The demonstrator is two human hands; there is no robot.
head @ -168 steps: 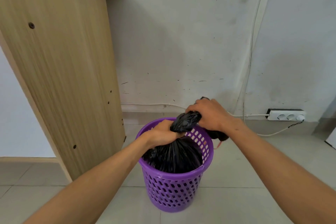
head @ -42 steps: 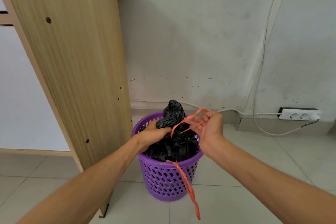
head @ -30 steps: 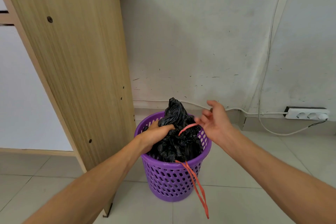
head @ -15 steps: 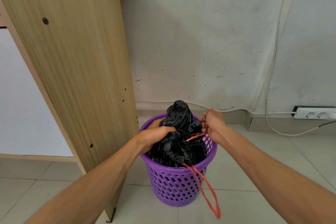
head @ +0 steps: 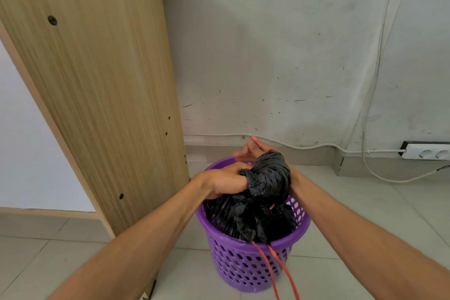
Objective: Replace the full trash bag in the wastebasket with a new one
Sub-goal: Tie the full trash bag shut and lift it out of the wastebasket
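left hand (head: 225, 181) fingers clamp the black trash bag (head: 258, 219) neck, right hand (head: 253, 152) fingers pinch the orange tie string (head: 280, 263) behind it, bag sits in the purple wastebasket (head: 238, 268); risk: loose wrap slips, neck reopens, thin plastic tears on lift

Only the person's two arms and hands show. The left forearm (head: 146, 238) and right forearm (head: 365, 234) are bare skin from the picture's lower edge to the wrists, lean and smooth-looking, broadest nearest the camera. The left hand (head: 226, 182) is bare too, with its back and knuckles in plain sight. Of the right hand (head: 253, 153) only bare fingers and part of the wrist show, slightly blurred, and the rest is hidden
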